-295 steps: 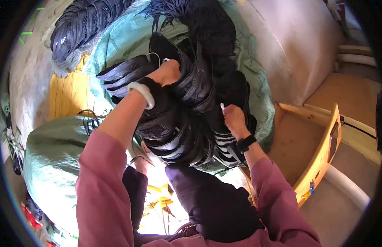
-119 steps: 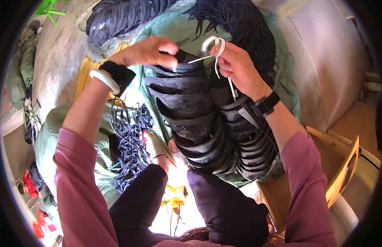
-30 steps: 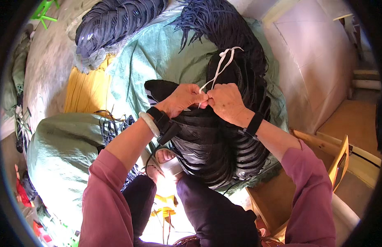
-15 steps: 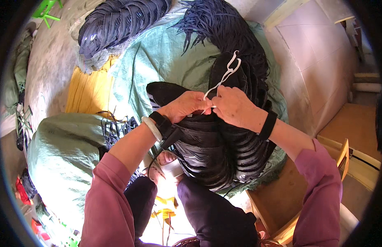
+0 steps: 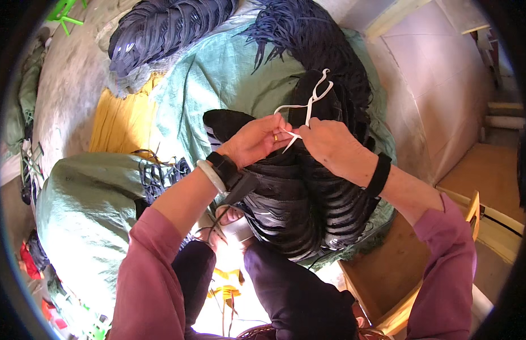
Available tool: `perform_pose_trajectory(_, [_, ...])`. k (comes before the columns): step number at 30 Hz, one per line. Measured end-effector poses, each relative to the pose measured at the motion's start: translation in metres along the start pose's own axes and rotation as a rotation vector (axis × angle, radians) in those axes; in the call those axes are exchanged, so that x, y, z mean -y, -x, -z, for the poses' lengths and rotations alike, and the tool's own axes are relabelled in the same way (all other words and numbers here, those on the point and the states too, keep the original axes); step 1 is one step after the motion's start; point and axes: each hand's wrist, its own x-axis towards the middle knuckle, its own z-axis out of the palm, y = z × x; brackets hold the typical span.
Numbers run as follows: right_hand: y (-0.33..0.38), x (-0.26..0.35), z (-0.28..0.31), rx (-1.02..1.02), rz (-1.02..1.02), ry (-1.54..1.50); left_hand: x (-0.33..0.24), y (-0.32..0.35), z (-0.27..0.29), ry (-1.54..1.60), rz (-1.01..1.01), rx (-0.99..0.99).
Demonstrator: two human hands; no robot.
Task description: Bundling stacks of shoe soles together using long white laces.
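Observation:
A long stack of black shoe soles [image 5: 299, 195] lies across my lap and the green sack. A white string [image 5: 309, 107] runs over its top end, looped above my fingers. My left hand [image 5: 254, 139] pinches one part of the string at the stack's top. My right hand [image 5: 331, 144] pinches the string just beside it; the fingertips of both hands nearly touch. I wear a pale bangle and black band on the left wrist, a black band on the right.
A green woven sack [image 5: 223, 73] spreads under the stack. Bundles of dark straps [image 5: 166, 28] and loose dark strips [image 5: 314, 34] lie beyond. A yellow cloth [image 5: 118, 122] lies left, another green sack [image 5: 87, 209] near my left knee, and a wooden stool [image 5: 399, 272] at right.
Both hands stayed together at the stack's top. The white string's loops have shifted up and to the right as the hands worked it.

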Motion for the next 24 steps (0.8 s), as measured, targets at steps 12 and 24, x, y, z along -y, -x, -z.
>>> perform_pose_trajectory(12, [0.059, -0.031, 0.036, 0.230, -0.224, -0.697, -0.014, 0.017, 0.026, 0.185, 0.070, -0.340])
perform_pose_trajectory(24, [-0.014, -0.003, -0.031, -0.227, -0.519, -2.036, -0.003, 0.020, 0.020, 0.291, 0.098, -0.409])
